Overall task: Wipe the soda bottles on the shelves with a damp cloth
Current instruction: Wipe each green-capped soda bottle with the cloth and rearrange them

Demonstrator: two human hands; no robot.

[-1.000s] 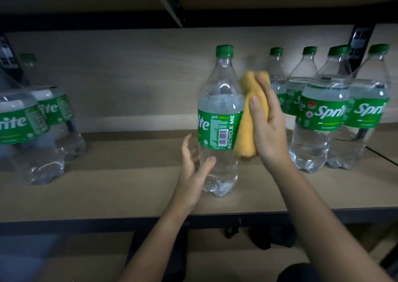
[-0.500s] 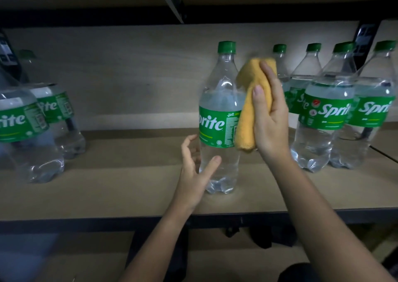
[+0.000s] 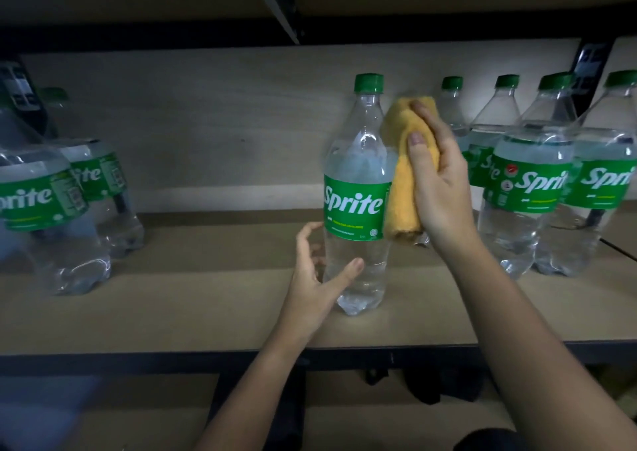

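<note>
A clear Sprite bottle (image 3: 355, 188) with a green cap stands upright mid-shelf, filled with clear liquid up to its shoulder. The right hand (image 3: 439, 188) clamps a folded yellow cloth (image 3: 401, 175) against the bottle's right side, fingers curled over the cloth. The left hand (image 3: 315, 285) cups the lower body, fingers spread apart, thumb on the front. Four more full bottles (image 3: 527, 188) cluster to the right on the wooden shelf (image 3: 206, 312); two bottles (image 3: 44, 209) stand at far left. Since a second ago the bottle has turned: the barcode faced forward then, the Sprite logo now.
</note>
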